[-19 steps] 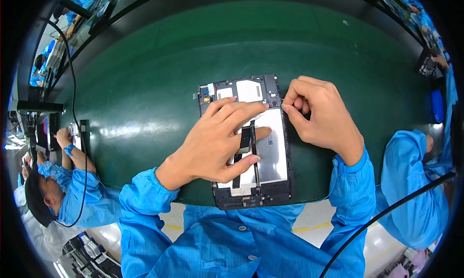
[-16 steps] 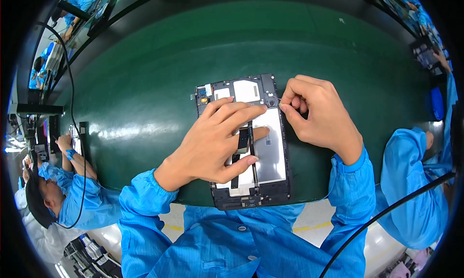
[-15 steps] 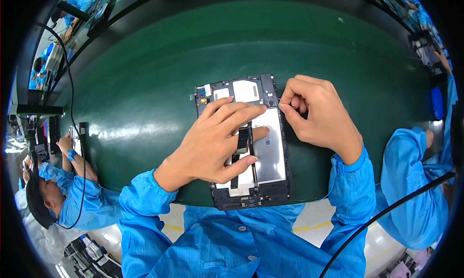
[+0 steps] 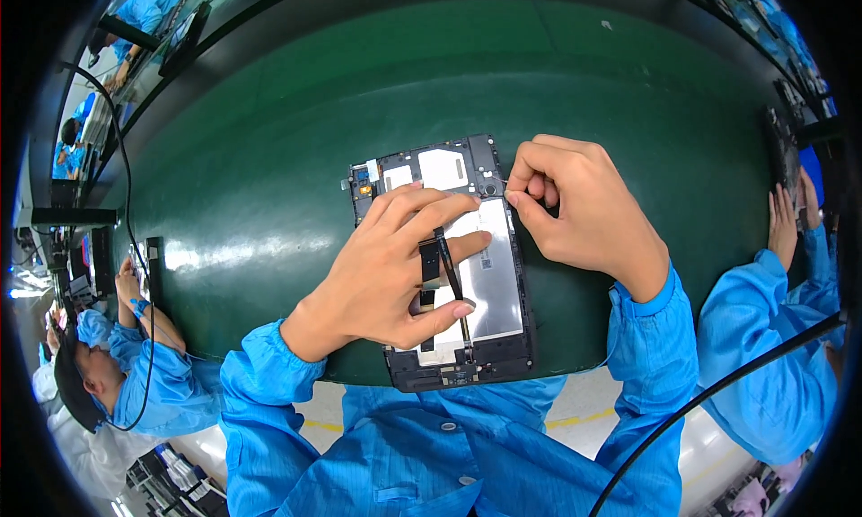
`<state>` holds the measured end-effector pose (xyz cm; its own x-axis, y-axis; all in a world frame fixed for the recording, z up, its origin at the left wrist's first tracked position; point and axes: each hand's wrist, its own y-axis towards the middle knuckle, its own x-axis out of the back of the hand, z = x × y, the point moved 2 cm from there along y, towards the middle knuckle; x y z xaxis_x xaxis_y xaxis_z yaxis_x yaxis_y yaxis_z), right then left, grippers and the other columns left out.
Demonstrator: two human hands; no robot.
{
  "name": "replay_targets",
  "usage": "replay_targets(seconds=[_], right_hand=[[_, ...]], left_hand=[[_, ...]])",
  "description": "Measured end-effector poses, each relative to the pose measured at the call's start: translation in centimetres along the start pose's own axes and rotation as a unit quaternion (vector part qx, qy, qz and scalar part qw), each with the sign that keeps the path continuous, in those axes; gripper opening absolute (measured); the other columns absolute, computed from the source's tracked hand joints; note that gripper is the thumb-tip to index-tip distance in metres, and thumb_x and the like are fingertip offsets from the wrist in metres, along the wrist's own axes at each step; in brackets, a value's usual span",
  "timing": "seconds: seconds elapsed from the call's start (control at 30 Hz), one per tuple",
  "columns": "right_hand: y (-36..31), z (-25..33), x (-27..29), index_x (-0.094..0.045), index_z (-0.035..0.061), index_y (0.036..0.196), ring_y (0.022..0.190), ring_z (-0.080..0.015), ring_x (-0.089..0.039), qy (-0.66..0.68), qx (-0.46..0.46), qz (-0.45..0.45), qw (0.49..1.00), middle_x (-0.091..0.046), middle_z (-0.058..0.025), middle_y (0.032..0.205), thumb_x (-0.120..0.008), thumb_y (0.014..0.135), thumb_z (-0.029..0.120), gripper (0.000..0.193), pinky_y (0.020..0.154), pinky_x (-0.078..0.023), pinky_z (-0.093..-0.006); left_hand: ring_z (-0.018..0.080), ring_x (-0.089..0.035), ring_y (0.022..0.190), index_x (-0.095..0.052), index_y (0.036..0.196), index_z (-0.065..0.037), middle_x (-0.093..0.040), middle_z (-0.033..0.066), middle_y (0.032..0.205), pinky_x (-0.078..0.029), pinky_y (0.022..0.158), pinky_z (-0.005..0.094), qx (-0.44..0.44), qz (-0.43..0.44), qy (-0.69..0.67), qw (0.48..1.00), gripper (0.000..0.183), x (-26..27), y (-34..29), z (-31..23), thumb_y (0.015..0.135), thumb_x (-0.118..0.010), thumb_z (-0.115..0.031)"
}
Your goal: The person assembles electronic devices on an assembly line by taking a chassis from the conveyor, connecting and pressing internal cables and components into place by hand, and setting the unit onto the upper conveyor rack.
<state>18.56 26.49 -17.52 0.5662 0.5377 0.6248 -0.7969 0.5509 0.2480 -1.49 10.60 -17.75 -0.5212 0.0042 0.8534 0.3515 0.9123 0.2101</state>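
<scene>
One spread left hand [image 4: 391, 261] is bracing the tablet [image 4: 499, 306] beneath; the pinched-closed right hand [image 4: 584, 216] is apparently edge-working, needing precision.

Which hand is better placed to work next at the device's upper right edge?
Probably the right hand: its pinched fingers are there, while the left hand lies spread over the device.

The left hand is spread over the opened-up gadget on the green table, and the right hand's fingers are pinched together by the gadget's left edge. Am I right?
Not quite: the head view shows the right hand pinched by the right edge of the gadget, not the left. The rest is right.
</scene>
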Motion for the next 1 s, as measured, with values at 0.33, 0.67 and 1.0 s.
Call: replay_targets(seconds=[0.33,0.67,1.0], right_hand=[[0.1,-0.4,-0.2,-0.072,-0.0014,0.089,0.066,-0.0189,-0.057,0.001,0.006,-0.018,1.0,-0.062,-0.0083,0.078,-0.08,0.087,0.0,0.009,0.06,-0.046,-0.0331],[2.2,-2.9,-3.7,-0.085,0.0038,0.099,0.074,-0.015,-0.05,0.123,0.008,-0.078,0.989,-0.055,-0.0032,0.079,-0.09,0.091,0.012,0.013,0.065,-0.039,-0.0339],[3.3,-2.9,-3.8,-0.091,0.0082,0.097,0.071,-0.0141,-0.044,0.147,-0.029,-0.042,0.988,-0.049,-0.0014,0.073,-0.094,0.086,0.015,0.013,0.062,-0.031,-0.0348]], left_hand=[[0.0433,-0.058,0.134,-0.075,0.115,-0.006,-0.062,0.0157,0.154,-0.043,0.119,0.0601,0.001,-0.007,0.007,1.0,0.055,-0.1,0.4,-1.0,0.078,-0.085,-0.045],[0.0466,-0.062,0.13,-0.061,0.107,-0.003,-0.062,0.027,0.146,-0.051,0.111,0.0562,-0.026,-0.039,0.072,0.996,0.045,-1.3,0.9,-2.0,0.085,-0.087,-0.031],[0.0464,-0.063,0.128,-0.063,0.107,-0.001,-0.061,0.0309,0.146,-0.054,0.109,0.0541,-0.032,-0.027,0.096,0.995,0.041,-1.2,1.0,-2.2,0.09,-0.083,-0.032]])
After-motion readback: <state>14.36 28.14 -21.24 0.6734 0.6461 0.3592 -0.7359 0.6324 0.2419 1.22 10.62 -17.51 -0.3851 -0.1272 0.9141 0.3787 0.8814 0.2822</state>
